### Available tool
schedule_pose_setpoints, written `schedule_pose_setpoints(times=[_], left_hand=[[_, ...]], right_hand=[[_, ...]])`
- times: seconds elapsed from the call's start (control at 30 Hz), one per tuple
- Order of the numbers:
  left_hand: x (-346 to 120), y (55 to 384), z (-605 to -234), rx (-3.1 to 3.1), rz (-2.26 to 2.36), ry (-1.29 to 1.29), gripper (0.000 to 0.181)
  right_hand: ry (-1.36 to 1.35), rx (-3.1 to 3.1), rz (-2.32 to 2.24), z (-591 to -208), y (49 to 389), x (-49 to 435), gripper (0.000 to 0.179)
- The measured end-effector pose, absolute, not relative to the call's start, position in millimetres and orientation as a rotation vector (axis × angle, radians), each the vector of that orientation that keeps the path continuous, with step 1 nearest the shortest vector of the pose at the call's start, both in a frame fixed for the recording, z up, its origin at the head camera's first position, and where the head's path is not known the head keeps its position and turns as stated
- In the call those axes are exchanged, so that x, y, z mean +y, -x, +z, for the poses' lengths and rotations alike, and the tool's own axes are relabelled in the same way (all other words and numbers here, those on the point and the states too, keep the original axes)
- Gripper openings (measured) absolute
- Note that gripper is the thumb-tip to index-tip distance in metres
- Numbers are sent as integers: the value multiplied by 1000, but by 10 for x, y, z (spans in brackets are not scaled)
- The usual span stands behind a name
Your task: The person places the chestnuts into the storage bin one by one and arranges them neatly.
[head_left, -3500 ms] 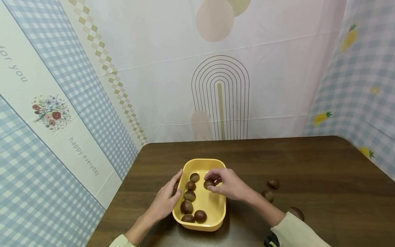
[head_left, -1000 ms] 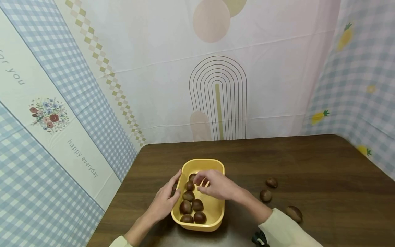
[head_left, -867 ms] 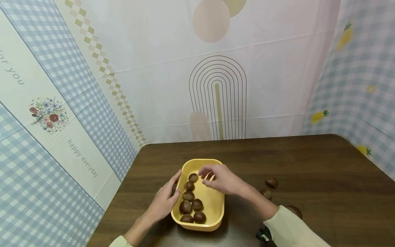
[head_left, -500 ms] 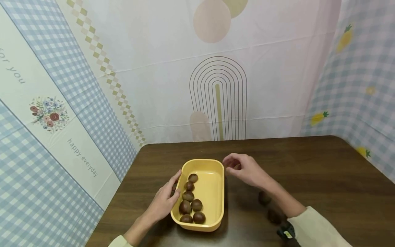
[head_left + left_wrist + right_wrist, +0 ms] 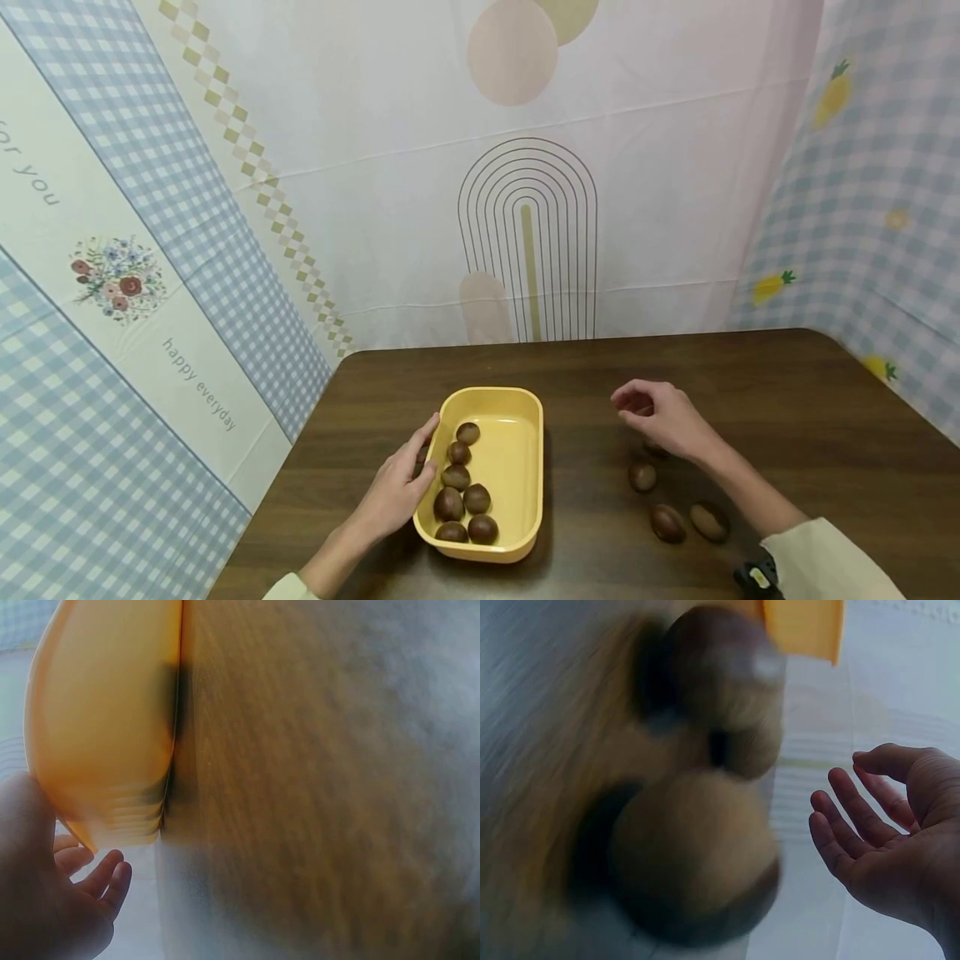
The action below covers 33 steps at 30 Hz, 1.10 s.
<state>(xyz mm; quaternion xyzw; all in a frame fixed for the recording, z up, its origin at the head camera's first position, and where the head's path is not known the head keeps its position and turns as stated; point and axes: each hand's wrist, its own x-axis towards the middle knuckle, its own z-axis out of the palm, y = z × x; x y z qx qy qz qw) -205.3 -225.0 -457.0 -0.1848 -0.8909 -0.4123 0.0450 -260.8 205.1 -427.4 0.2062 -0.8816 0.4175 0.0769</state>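
Observation:
Several brown chestnuts (image 5: 448, 505) lie along the left side and near end of a yellow plastic container (image 5: 542, 467) on the table. My left hand (image 5: 397, 492) rests against the container's left wall, fingers extended along it and thumb at the rim; the left wrist view shows the fingers (image 5: 112, 881) loosely bent at the wall's end. To the right, my right hand (image 5: 663, 415) hovers empty above the table with relaxed fingers, also in the right wrist view. Below and near it are loose chestnuts (image 5: 642, 477), one partly hidden under the hand. Blurred chestnuts (image 5: 697, 855) fill the right wrist view.
The dark wooden table (image 5: 585, 367) spreads around the container. Printed cloth (image 5: 390, 208) hangs behind it and at both sides. A black device (image 5: 757, 575) sits at my right wrist.
A chestnut my right hand held over the container now lies with the others inside. The right hand has released it and moved right, over the loose chestnuts. My left hand stays put.

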Motion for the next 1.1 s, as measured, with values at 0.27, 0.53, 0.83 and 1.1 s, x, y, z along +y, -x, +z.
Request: schedule_pose_setpoints(times=[0.27,0.53,0.83,1.1], left_hand=[[-2252,2042,-4567,-2724,-1256,562,66],[-2255,2034,-4558,-2720,-1258,566,66],[-2253,2024,-4547,-2719,-1268,570,66],[-2249,2022,-4548,-2718,-1260,567,66]], right_hand=[[-574,-2756,1226,-4451,2566,2294,21],[-572,-2805,1158,-4562,2501,2394,23],[-573,-2817,1182,-4570,2430,2452,30],[-569,-2814,1185,-4585,2425,2475,30]])
